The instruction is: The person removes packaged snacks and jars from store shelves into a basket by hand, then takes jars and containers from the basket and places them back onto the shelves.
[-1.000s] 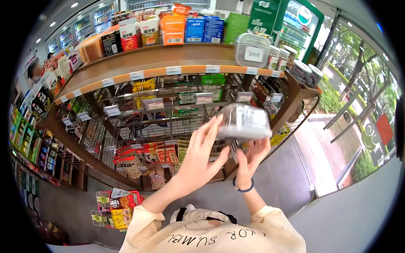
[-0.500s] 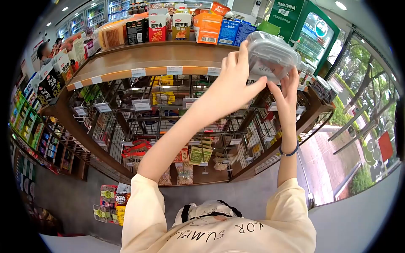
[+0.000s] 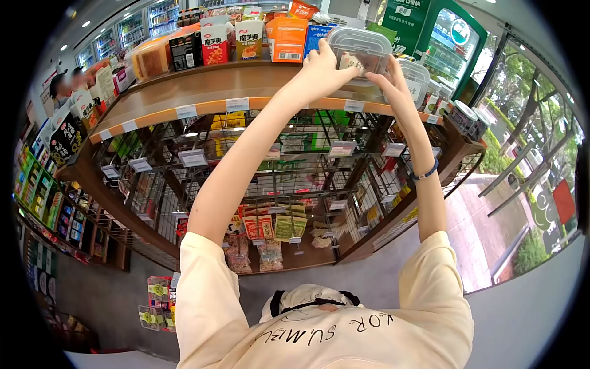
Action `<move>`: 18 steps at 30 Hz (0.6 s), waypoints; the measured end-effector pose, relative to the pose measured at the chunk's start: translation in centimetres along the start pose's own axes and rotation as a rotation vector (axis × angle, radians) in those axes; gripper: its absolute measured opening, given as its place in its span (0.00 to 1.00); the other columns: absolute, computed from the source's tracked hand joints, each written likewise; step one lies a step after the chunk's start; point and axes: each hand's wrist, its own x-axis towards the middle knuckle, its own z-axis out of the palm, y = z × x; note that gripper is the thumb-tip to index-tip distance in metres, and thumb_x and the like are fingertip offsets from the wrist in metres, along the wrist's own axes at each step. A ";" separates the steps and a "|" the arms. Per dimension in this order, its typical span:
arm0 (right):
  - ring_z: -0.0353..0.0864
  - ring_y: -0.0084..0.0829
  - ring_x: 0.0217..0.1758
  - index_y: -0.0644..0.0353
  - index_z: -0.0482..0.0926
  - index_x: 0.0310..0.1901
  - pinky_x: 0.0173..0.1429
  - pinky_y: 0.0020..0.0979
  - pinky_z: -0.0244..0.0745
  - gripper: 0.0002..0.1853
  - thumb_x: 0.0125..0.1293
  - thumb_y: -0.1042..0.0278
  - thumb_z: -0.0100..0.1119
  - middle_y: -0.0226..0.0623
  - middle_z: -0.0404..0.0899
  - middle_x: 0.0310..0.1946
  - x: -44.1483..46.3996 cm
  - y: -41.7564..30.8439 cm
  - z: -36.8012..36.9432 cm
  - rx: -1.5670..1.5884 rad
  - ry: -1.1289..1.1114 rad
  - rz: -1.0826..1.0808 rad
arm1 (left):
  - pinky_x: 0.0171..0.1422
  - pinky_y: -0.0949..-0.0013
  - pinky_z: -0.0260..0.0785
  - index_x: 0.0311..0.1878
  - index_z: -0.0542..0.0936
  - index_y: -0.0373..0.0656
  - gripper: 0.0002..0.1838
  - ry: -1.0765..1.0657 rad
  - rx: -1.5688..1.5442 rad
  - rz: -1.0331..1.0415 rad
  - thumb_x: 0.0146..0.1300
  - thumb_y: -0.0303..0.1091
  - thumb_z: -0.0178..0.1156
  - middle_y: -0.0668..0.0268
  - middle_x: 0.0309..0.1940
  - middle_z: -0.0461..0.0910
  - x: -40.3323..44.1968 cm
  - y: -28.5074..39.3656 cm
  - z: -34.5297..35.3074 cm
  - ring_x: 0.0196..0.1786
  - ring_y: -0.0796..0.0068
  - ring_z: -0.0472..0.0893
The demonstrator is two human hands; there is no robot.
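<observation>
A clear plastic food container (image 3: 361,48) with a lid and a printed label is held between both hands over the right part of the wooden top shelf (image 3: 184,95). My left hand (image 3: 327,69) grips its left side, the thumb along the lower front. On the right side, my right hand (image 3: 393,80) closes on it with thumb and fingers. What lies inside the container is too unclear to name. Just right of it stands another clear plastic container (image 3: 415,77). Behind my left hand are a blue packet (image 3: 318,35) and an orange box (image 3: 287,40).
Boxed snacks (image 3: 249,40) and a bagged loaf (image 3: 150,59) line the shelf's back edge. Below, wire racks hold bags (image 3: 290,227). Jars (image 3: 464,117) stand at the right end, beside a window. Packages (image 3: 158,301) lie on the floor at left; people stand far left.
Both hands have moved left with the clear container, which now sits more level above the shelf. Another clear container has come into view to its right.
</observation>
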 end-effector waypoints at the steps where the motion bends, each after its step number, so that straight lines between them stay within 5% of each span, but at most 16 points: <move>1: 0.65 0.30 0.58 0.67 0.48 0.64 0.62 0.29 0.57 0.38 0.58 0.61 0.58 0.43 0.65 0.56 0.2 0.2 -0.1 -0.009 -0.024 0.009 | 0.63 0.54 0.56 0.61 0.40 0.18 0.56 0.000 0.000 0.002 0.48 0.56 0.59 0.28 0.53 0.59 0.3 -0.2 0.0 0.59 0.36 0.62; 12: 0.65 0.27 0.58 0.63 0.62 0.58 0.62 0.27 0.56 0.28 0.59 0.57 0.54 0.38 0.69 0.53 1.2 2.1 -2.1 -0.044 -0.242 0.080 | 0.54 0.64 0.67 0.57 0.50 0.15 0.49 -0.198 -0.110 -0.096 0.50 0.52 0.59 0.36 0.48 0.69 1.1 -2.8 0.5 0.51 0.54 0.74; 14: 0.64 0.27 0.58 0.62 0.63 0.58 0.62 0.26 0.55 0.27 0.59 0.56 0.53 0.37 0.70 0.52 1.2 1.3 -2.4 0.040 -0.248 0.262 | 0.55 0.68 0.65 0.60 0.57 0.34 0.37 -0.204 -0.132 -0.158 0.55 0.50 0.57 0.54 0.49 0.71 1.2 -3.4 0.7 0.49 0.71 0.73; 18: 0.61 0.29 0.61 0.65 0.58 0.62 0.65 0.26 0.52 0.32 0.60 0.56 0.53 0.41 0.66 0.56 1.1 1.5 -2.9 0.088 -0.207 0.349 | 0.57 0.66 0.64 0.61 0.56 0.35 0.38 -0.130 0.003 -0.149 0.55 0.51 0.56 0.51 0.50 0.71 0.6 -2.7 0.7 0.52 0.67 0.72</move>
